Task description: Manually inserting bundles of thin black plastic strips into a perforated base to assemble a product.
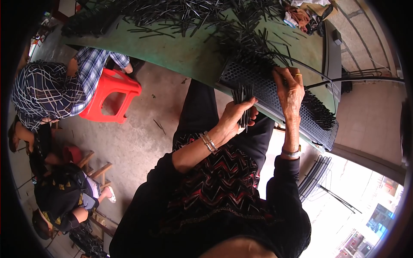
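My left hand [232, 115] is closed around a bundle of thin black strips [243, 91], held upright just off the green table's near edge. Beside it on the table lies a long black tray [254, 84] full of small round holes, set at a slant. My right hand [291, 92] is over the middle of this tray with thumb and fingers pinched together. Whatever is between those fingertips is too small and dark to make out. Black strips [319, 112] stand densely in the holes along part of the tray, toward its right end.
Loose black strips [185, 13] heap across the green table [180, 53]. A black cable [357, 79] arches over its right side. A red plastic stool [116, 92] stands left, by a seated person [47, 92]. Another person [64, 193] sits lower left. Black rods [314, 178] lie lower right.
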Available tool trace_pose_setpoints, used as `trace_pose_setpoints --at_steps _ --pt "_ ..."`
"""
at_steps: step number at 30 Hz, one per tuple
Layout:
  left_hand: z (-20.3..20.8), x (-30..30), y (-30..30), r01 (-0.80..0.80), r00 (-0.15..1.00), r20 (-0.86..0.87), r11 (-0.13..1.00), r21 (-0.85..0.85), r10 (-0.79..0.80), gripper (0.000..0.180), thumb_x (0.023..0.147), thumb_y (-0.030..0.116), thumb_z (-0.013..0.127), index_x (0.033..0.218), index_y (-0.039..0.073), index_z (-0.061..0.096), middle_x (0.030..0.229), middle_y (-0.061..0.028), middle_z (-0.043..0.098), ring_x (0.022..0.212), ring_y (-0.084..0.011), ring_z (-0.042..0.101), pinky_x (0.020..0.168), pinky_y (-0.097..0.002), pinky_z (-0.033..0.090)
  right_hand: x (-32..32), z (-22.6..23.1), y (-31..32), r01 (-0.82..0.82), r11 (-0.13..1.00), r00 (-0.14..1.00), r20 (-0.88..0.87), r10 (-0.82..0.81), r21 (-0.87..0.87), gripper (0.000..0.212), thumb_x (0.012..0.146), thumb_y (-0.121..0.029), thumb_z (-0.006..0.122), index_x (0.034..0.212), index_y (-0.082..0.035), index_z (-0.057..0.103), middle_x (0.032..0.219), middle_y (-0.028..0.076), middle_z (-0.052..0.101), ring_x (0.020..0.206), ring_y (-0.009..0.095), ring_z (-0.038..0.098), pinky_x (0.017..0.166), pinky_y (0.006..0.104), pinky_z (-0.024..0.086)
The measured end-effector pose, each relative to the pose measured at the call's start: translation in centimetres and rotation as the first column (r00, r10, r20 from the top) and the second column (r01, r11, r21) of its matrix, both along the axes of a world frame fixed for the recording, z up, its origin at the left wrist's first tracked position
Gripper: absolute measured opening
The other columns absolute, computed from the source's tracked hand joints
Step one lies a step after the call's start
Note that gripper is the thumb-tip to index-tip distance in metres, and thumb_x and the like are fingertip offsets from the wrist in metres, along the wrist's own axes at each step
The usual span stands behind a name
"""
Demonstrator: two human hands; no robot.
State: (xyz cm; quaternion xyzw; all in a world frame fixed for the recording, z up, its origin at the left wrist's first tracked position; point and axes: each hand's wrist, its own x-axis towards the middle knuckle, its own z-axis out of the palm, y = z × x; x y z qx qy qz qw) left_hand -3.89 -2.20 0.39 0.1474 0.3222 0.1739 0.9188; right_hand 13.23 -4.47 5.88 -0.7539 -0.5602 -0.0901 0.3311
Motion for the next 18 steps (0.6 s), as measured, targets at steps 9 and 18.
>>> trace_pose_setpoints --at_steps 9,18 --pt "1.3 -0.1 0.0 0.050 0.996 -0.080 0.997 0.057 -0.045 0.027 0.088 0.028 0.067 0.089 0.001 0.064 0.070 -0.0069 0.061 0.055 -0.0146 0.057 0.045 -0.0265 0.045 0.1 -0.7 -0.7 0.049 0.998 0.961 0.274 -0.036 -0.040 0.019 0.085 -0.017 0.068 0.104 -0.016 0.071 0.092 0.005 0.060 0.083 0.024 0.060 0.074 0.0364 0.048" --pt "2.0 -0.3 0.0 0.075 0.996 -0.049 0.994 0.078 -0.071 0.023 0.086 0.023 0.070 0.097 0.005 0.064 0.079 -0.0080 0.065 0.066 -0.0148 0.062 0.045 -0.0254 0.046 -1.4 0.5 -2.4 -0.219 0.960 0.742 -0.669 0.048 -0.173 0.055 0.086 -0.027 0.071 0.128 0.001 0.051 0.081 0.006 0.063 0.071 0.012 0.056 0.067 0.0278 0.047"
